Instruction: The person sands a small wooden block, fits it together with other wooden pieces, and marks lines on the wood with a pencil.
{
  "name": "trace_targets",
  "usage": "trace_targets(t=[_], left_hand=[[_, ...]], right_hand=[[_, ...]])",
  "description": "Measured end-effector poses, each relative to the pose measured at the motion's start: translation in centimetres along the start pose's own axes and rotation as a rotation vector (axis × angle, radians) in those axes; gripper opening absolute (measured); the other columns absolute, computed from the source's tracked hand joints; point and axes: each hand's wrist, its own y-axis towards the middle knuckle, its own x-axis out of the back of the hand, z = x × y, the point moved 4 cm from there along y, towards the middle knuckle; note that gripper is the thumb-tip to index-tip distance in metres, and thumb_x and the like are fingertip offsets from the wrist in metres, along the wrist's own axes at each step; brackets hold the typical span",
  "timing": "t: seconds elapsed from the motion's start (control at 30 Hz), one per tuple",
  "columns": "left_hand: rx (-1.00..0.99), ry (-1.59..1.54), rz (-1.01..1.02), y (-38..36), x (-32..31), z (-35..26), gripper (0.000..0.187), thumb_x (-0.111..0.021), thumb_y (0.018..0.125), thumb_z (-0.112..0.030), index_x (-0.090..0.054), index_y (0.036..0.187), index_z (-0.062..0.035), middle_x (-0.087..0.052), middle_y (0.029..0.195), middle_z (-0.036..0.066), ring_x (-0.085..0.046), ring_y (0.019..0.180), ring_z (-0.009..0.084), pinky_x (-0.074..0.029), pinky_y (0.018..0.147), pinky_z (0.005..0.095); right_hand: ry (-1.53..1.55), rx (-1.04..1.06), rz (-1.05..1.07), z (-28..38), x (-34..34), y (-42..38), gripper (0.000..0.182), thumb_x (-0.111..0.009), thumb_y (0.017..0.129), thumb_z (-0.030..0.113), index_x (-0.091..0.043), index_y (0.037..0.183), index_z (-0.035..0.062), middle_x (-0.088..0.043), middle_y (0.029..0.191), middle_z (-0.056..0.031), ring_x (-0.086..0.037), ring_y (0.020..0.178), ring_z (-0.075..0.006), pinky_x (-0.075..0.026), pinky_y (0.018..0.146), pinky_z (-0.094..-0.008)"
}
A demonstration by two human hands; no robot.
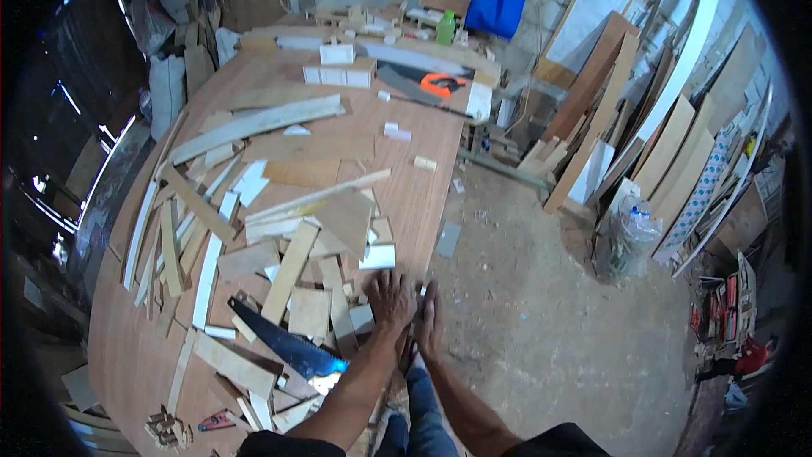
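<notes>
At the table's right edge, my left hand (392, 300) rests palm down with its fingers stretched forward and slightly apart. Just beside it, past the edge, my right hand (430, 322) has its fingers pressed together. A small white-ended piece (423, 290) shows by the right fingertips; the rest of it is hidden between the hands. Ahead of the left hand lies a white block (377, 256). To its left are a pale wooden strip (338, 309) and a square wood offcut (309, 313). A handsaw (283, 338) with a blue handle part lies near the left forearm.
Wood strips and offcuts cover much of the table (414, 203). An orange-handled saw (440, 85) and white boxes (337, 76) sit at the far end. Boards (592, 110) lean on the right wall, near a clear bag (628, 241). Red-handled pliers (217, 421) lie near left.
</notes>
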Motion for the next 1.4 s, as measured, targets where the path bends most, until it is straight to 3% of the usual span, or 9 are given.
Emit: trace_targets(t=[0.07, 0.13, 0.27, 0.53, 0.57, 0.77, 0.83, 1.07, 1.4], left_hand=[[-0.016, 0.050, 0.009, -0.1, 0.2, 0.1, 0.024, -0.058, 0.090, -0.030, -0.066, 0.099, -0.0099, -0.063, 0.114, 0.010, -0.051, 0.117, 0.0314, -0.037, 0.095, 0.0505], [-0.038, -0.024, -0.041, 0.0, 0.1, 0.2, 0.022, -0.058, 0.091, -0.029, -0.065, 0.102, -0.0106, -0.056, 0.111, 0.012, -0.048, 0.115, 0.0325, -0.036, 0.096, 0.0519], [0.034, -0.105, -0.043, 0.2, 0.4, 0.0, 0.025, -0.058, 0.091, -0.027, -0.064, 0.108, -0.0106, -0.056, 0.114, 0.012, -0.049, 0.113, 0.0319, -0.036, 0.096, 0.0506], [0.003, -0.102, 0.028, 0.4, 1.7, -0.5, 0.025, -0.059, 0.091, -0.024, -0.063, 0.113, -0.0124, -0.054, 0.127, 0.010, -0.049, 0.116, 0.0338, -0.037, 0.096, 0.0535], [0.002, -0.095, 0.026, 0.5, 1.5, -0.4, 0.025, -0.059, 0.091, -0.024, -0.063, 0.113, -0.0124, -0.054, 0.127, 0.010, -0.049, 0.116, 0.0338, -0.037, 0.096, 0.0535], [0.016, -0.096, 0.125, 0.1, 1.2, -0.3, 0.027, -0.057, 0.093, -0.027, -0.062, 0.115, -0.0110, -0.054, 0.128, 0.010, -0.049, 0.118, 0.0326, -0.039, 0.097, 0.0515], [-0.012, -0.105, 0.047, 0.3, 1.2, -0.3, 0.029, -0.058, 0.093, -0.026, -0.062, 0.117, -0.0103, -0.053, 0.128, 0.010, -0.049, 0.117, 0.0318, -0.039, 0.097, 0.0495], [-0.011, -0.100, 0.032, -0.1, 1.0, -0.4, 0.029, -0.056, 0.094, -0.025, -0.062, 0.118, -0.0100, -0.053, 0.128, 0.010, -0.050, 0.115, 0.0311, -0.039, 0.095, 0.0482], [0.002, -0.089, 0.055, 0.6, 1.7, -0.4, 0.028, -0.057, 0.093, -0.025, -0.062, 0.116, -0.0095, -0.053, 0.132, 0.009, -0.051, 0.116, 0.0306, -0.040, 0.094, 0.0487]], right_hand=[[-0.009, 0.053, -0.005, -3.3, 0.5, -4.9, 0.056, -0.034, 0.108, 0.030, -0.031, 0.154, -0.0017, -0.040, 0.155, -0.0163, -0.038, 0.141, -0.0268, -0.025, 0.117, -0.0373], [-0.024, 0.098, -0.005, -4.6, 1.0, -7.3, 0.055, -0.034, 0.108, 0.029, -0.031, 0.154, -0.0019, -0.039, 0.155, -0.0162, -0.037, 0.141, -0.0266, -0.025, 0.117, -0.0372], [-0.044, 0.138, -0.024, 1.1, 0.0, -1.2, 0.055, -0.033, 0.108, 0.028, -0.030, 0.154, -0.0023, -0.038, 0.156, -0.0159, -0.036, 0.142, -0.0262, -0.024, 0.118, -0.0370], [0.076, 0.211, -0.099, -7.1, 0.2, 0.2, 0.055, -0.035, 0.108, 0.030, -0.033, 0.153, -0.0019, -0.040, 0.154, -0.0214, -0.040, 0.140, -0.0303, -0.028, 0.116, -0.0373], [0.118, 0.090, -0.042, -7.5, 0.4, 1.1, 0.055, -0.034, 0.108, 0.030, -0.033, 0.152, -0.0033, -0.037, 0.156, -0.0208, -0.037, 0.142, -0.0303, -0.025, 0.117, -0.0376], [0.118, 0.105, -0.103, -4.3, 0.3, 0.8, 0.055, -0.034, 0.108, 0.030, -0.034, 0.152, -0.0022, -0.037, 0.156, -0.0205, -0.036, 0.143, -0.0301, -0.025, 0.118, -0.0382], [0.113, 0.118, -0.121, -2.5, 0.3, -0.4, 0.054, -0.034, 0.108, 0.030, -0.034, 0.153, -0.0017, -0.036, 0.156, -0.0203, -0.036, 0.143, -0.0299, -0.025, 0.118, -0.0384], [0.153, 0.155, -0.114, -7.3, 1.2, 3.1, 0.055, -0.036, 0.108, 0.030, -0.035, 0.152, -0.0033, -0.039, 0.155, -0.0203, -0.035, 0.144, -0.0295, -0.024, 0.118, -0.0378], [0.141, 0.126, -0.004, -5.8, 1.2, 1.5, 0.053, -0.036, 0.108, 0.030, -0.037, 0.151, -0.0020, -0.043, 0.152, -0.0198, -0.039, 0.141, -0.0296, -0.028, 0.117, -0.0373]])
